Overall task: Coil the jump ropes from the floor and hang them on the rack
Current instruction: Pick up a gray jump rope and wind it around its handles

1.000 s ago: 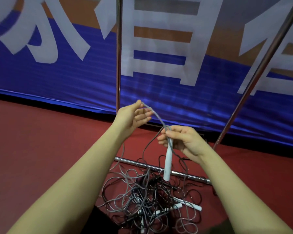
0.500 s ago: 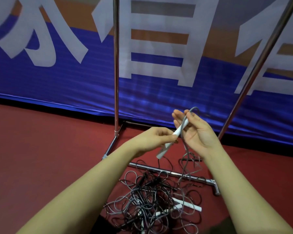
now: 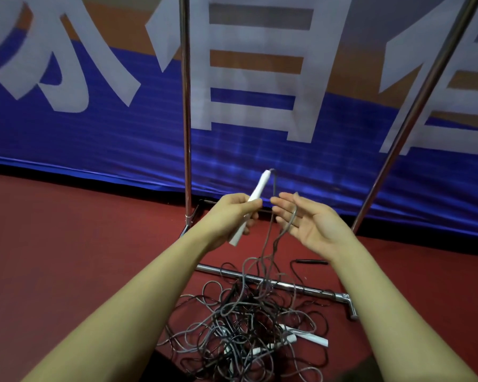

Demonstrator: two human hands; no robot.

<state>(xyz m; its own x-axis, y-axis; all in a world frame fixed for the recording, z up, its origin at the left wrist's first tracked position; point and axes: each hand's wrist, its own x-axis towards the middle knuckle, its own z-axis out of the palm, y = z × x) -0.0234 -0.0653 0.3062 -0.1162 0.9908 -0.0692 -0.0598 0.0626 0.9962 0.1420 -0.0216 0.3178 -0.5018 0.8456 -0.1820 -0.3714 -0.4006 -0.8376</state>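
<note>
White plastic showed in the left hand (image 3: pixel 233 213): it was a white handle (image 3: pixel 251 205) of a jump rope, tilted so its top end pointed up and to the right. The left grip was curled tight around the middle of that handle, with the thumb on top. A thin grey cord (image 3: pixel 273 216) came out of the top end of the handle, bent over and ran down between the two hands. The right hand (image 3: pixel 312 224) was just beside the left one, palm up, with its fingers (image 3: pixel 283 208) mostly straight and spread; this grip was wide open. A loop of the grey cord lay across those fingers and hung down from them. The cord dropped into a big tangled pile of jump ropes (image 3: pixel 249 326) on the red floor (image 3: pixel 66 257), right below the hands. More white handles (image 3: pixel 312 339) lay in the pile, and a black handle (image 3: pixel 311 261) lay near the far side of it. The metal rack (image 3: pixel 186 106) stood behind the pile, with two shiny poles going up and a low bar (image 3: pixel 309 289) lying along the floor. Behind the rack hung a blue banner (image 3: pixel 94 133) with big white letters.
</note>
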